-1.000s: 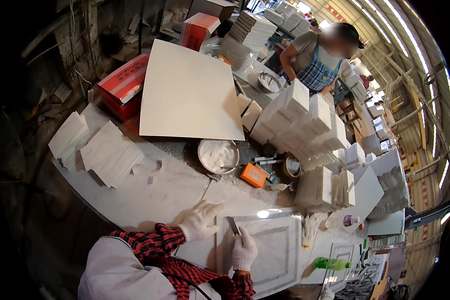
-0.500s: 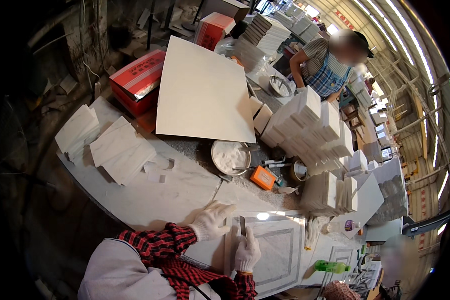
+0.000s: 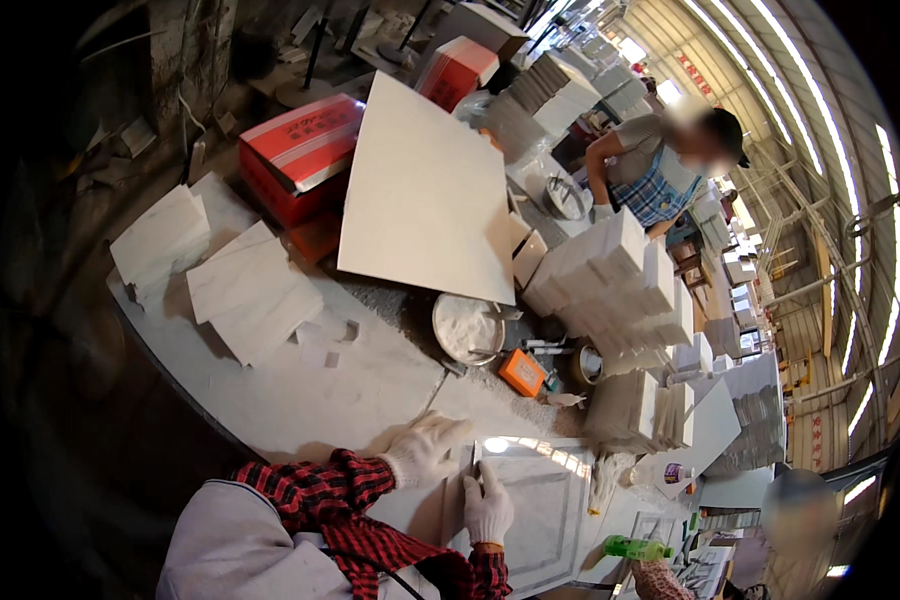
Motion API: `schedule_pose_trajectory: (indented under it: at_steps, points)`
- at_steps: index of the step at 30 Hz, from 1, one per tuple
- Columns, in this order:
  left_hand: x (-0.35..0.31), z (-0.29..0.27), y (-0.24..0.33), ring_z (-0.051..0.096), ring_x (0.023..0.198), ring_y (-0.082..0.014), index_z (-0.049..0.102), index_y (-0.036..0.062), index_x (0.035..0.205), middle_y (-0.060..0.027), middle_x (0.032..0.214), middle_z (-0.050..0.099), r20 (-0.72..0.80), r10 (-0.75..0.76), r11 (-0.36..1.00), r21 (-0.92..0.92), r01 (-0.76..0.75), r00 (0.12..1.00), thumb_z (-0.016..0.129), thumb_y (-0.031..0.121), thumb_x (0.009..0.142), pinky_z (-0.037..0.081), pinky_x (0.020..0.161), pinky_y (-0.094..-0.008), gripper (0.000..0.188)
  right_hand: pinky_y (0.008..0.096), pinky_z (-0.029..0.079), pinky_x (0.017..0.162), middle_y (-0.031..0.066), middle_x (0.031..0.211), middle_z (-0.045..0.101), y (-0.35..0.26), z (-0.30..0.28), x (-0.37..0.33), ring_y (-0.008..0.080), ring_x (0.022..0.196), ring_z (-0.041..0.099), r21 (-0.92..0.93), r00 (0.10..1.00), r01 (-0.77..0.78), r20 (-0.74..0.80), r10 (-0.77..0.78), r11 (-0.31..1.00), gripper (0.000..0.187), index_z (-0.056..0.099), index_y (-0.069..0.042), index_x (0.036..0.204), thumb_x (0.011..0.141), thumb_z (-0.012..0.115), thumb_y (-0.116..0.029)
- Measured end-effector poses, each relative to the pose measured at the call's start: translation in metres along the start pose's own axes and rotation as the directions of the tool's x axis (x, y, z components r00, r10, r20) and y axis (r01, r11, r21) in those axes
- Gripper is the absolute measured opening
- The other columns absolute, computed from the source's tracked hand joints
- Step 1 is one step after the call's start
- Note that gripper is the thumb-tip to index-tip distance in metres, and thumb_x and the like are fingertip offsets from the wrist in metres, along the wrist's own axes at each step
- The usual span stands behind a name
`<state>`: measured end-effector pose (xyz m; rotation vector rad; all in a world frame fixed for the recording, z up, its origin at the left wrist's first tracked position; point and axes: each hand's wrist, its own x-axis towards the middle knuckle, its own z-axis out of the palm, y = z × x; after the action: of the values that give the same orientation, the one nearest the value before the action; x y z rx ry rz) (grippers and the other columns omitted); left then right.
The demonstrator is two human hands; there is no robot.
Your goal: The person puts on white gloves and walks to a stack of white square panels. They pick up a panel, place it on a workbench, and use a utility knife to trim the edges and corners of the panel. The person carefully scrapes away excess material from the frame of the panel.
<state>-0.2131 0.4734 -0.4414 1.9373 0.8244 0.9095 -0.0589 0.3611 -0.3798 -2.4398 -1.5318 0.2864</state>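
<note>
A pale marble panel point(image 3: 560, 480) with a grey inlaid border lies on the bench in front of me, light glaring on its far edge. My right hand point(image 3: 488, 503), in a white knit glove, is over the panel's left part. Its fingers pinch a thin dark strip point(image 3: 475, 456) that stands up along the left border; whether it is a blade or a stone sliver I cannot make out. My left hand point(image 3: 427, 451), gloved too, lies just left of the panel, fingers stretched toward the strip, nothing visible in them.
Beyond lie a bowl of white powder point(image 3: 467, 328), an orange box point(image 3: 522, 373) and stacked white tiles point(image 3: 625, 410). A large cream board point(image 3: 430, 190) leans behind. Loose marble pieces point(image 3: 250, 290) lie left. Across the bench stands a co-worker point(image 3: 660, 170); a green bottle point(image 3: 637, 547) is at lower right.
The whole view has shifted slightly. My right hand and the strip have moved a little left, closer to my left hand. At lower right, another person's patterned sleeve now reaches to the green bottle.
</note>
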Motion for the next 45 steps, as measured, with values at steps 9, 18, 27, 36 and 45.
schedule_pose_trajectory:
  at_steps: [9,18,27,36,45]
  points:
    - [0.003,-0.005,-0.007,0.057,0.116,-0.0389,0.049,0.0077,0.144,-0.0191,0.128,0.062,0.032,-0.064,0.998,0.008,0.063,0.997,0.059,0.009,0.081,0.048,0.102,-0.0460,0.064,0.0349,0.054,0.083,0.0212,0.104,0.073,-0.006,0.002,0.003,0.0236,0.091,0.071,0.269,0.996,-0.078,0.066,0.062,0.960,0.040,0.065,-0.004,0.134,0.096,0.064,-0.017]
    - [0.010,-0.003,-0.002,0.057,0.116,-0.0381,0.046,0.0045,0.147,-0.0180,0.128,0.062,0.032,-0.013,1.000,0.017,0.013,0.999,0.059,0.003,0.074,0.050,0.101,-0.0433,0.073,0.0363,0.054,0.087,0.0216,0.112,0.072,-0.010,-0.005,-0.007,0.0294,0.097,0.072,0.267,0.994,-0.112,0.030,0.108,0.957,0.039,0.066,-0.001,0.129,0.095,0.068,-0.019]
    - [0.010,0.001,-0.002,0.058,0.118,-0.0403,0.048,0.0040,0.146,-0.0201,0.129,0.062,0.005,-0.023,1.000,0.003,0.023,1.000,0.060,0.001,0.073,0.048,0.105,-0.0436,0.074,0.0413,0.055,0.073,0.0122,0.100,0.072,-0.033,0.012,0.003,0.0333,0.089,0.070,0.093,0.998,-0.002,-0.066,0.008,0.996,0.034,0.068,-0.018,0.126,0.095,0.066,-0.030]
    - [0.011,-0.001,-0.002,0.057,0.121,-0.0393,0.048,0.0037,0.146,-0.0200,0.132,0.060,0.024,-0.039,0.999,0.004,0.039,0.999,0.060,0.000,0.073,0.048,0.106,-0.0436,0.074,0.0435,0.053,0.071,0.0141,0.093,0.070,-0.045,0.008,-0.003,0.0340,0.085,0.069,-0.080,0.990,-0.086,0.109,0.095,0.993,0.033,0.068,-0.021,0.124,0.094,0.066,-0.032]
    - [0.011,-0.006,-0.001,0.054,0.124,-0.0396,0.048,0.0023,0.143,-0.0202,0.135,0.058,0.053,-0.028,1.000,0.004,0.027,0.998,0.060,0.002,0.075,0.045,0.108,-0.0445,0.069,0.0404,0.054,0.072,0.0116,0.096,0.071,-0.013,0.001,-0.013,0.0315,0.083,0.068,0.132,0.999,-0.014,-0.042,0.020,0.991,0.032,0.069,-0.018,0.126,0.095,0.067,-0.025]
